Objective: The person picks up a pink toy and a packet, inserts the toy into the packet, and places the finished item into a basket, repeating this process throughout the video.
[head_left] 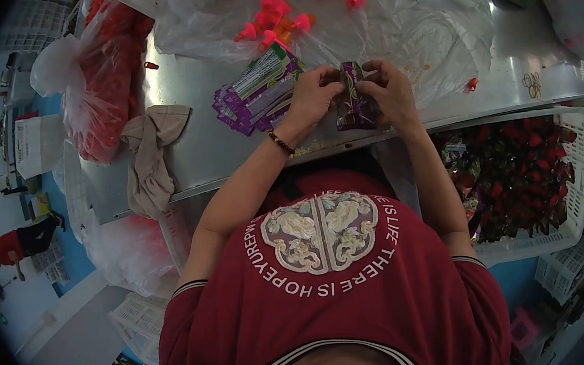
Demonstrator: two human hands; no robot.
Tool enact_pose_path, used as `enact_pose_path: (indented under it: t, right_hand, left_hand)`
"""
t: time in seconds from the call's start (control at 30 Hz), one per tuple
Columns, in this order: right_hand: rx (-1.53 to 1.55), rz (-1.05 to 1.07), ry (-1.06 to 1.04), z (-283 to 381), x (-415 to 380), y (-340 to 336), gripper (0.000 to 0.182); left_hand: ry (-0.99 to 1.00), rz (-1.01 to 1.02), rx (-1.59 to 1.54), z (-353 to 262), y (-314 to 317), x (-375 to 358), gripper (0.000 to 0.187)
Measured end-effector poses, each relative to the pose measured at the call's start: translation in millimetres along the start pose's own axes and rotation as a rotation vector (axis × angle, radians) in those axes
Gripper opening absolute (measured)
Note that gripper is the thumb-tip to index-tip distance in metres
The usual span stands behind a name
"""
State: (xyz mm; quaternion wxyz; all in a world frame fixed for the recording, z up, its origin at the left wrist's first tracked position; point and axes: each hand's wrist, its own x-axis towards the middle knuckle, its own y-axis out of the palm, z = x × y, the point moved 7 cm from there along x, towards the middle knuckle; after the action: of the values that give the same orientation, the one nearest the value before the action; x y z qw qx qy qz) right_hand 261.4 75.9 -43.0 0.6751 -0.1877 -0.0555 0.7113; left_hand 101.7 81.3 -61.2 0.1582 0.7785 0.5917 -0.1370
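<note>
A small dark purple printed packet [357, 110] is held upright between my two hands, close to the metal table's front edge. My left hand [309, 98] is closed with thumb and fingertips at the packet's left side. On the other side, the fingers of my right hand [394, 97] pinch its upper right edge. Left of my left hand lies a fanned pile of flat purple and green printed wrappers [256, 90]. Beyond the hands, several pink-and-orange plastic pieces [276, 14] rest on clear plastic sheeting [414, 22].
A beige cloth [153, 154] drapes over the table's left edge, near a clear bag of red pieces [104, 79]. To the right, a white crate [580, 181] holds many dark red packed items [520, 167]. Rubber bands [531, 85] lie at the right. Another person [22, 244] is at far left.
</note>
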Motion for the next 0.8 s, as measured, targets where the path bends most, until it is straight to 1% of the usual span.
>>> enact_pose_path:
  t: [0.03, 0.1, 0.13, 0.2, 0.23, 0.3, 0.33, 0.4, 0.43, 0.5, 0.6, 0.63, 0.7, 0.73, 0.8]
  right_hand:
    - [0.001, -0.001, 0.002, -2.4, -0.8, 1.3, 0.032]
    - [0.298, 0.049, -0.048, -0.2, -0.3, 8.0, 0.028]
    - [0.3, 0.052, -0.047, 2.6, -2.5, 9.4, 0.028]
    - [0.459, 0.026, -0.083, 15.9, -10.8, 6.8, 0.025]
    - [0.461, 0.027, -0.083, 21.6, -14.3, 5.3, 0.025]
    - [0.488, 0.044, -0.045, 27.3, -18.9, 3.7, 0.023]
    - [0.489, 0.044, -0.048, 27.6, -19.6, 3.0, 0.023]
    - [0.393, -0.079, -0.154, 31.9, -21.9, -10.1, 0.02]
    - [0.394, -0.08, -0.155, 28.4, -20.1, -12.9, 0.02]
    - [0.534, -0.148, -0.15, 24.3, -15.7, -20.9, 0.018]
    - [0.619, -0.162, -0.215, 50.8, -25.8, -18.7, 0.017]
    - [0.62, -0.163, -0.214, 57.2, -28.1, -14.8, 0.017]
    - [0.369, -0.212, -0.403, 79.0, -34.8, -14.0, 0.017]
    - [0.369, -0.214, -0.404, 76.7, -34.4, -14.7, 0.017]
    - [0.164, -0.096, -0.348, 65.5, -28.2, -3.5, 0.016]
  left_hand:
    - [-0.002, 0.001, 0.001, -1.1, 1.8, -2.8, 0.026]
    - [-0.01, -0.002, -0.091, -5.3, 4.3, -8.3, 0.022]
    - [-0.011, -0.005, -0.091, -4.8, 2.5, -10.0, 0.022]
    - [0.051, 0.021, -0.11, -10.3, -0.3, -13.9, 0.013]
    - [0.05, 0.019, -0.109, -11.9, -0.4, -17.1, 0.013]
    - [0.193, 0.009, -0.076, -27.1, -0.7, -25.3, 0.011]
    - [0.195, 0.008, -0.075, -25.5, -1.6, -25.9, 0.011]
    - [0.36, -0.012, -0.22, -31.4, -7.0, -29.3, 0.007]
    - [0.36, -0.01, -0.219, -31.6, -7.9, -29.8, 0.007]
    - [0.422, -0.034, -0.298, -36.8, -12.6, -34.0, 0.005]
    - [0.466, -0.076, -0.249, -47.0, -10.9, -40.5, 0.004]
    - [0.466, -0.075, -0.248, -47.7, -9.1, -41.5, 0.004]
    - [0.476, -0.118, -0.212, -49.6, -7.9, -42.4, 0.004]
    - [0.477, -0.116, -0.211, -49.1, -7.3, -42.7, 0.004]
    - [0.508, -0.092, -0.161, -48.7, -5.4, -44.3, 0.004]
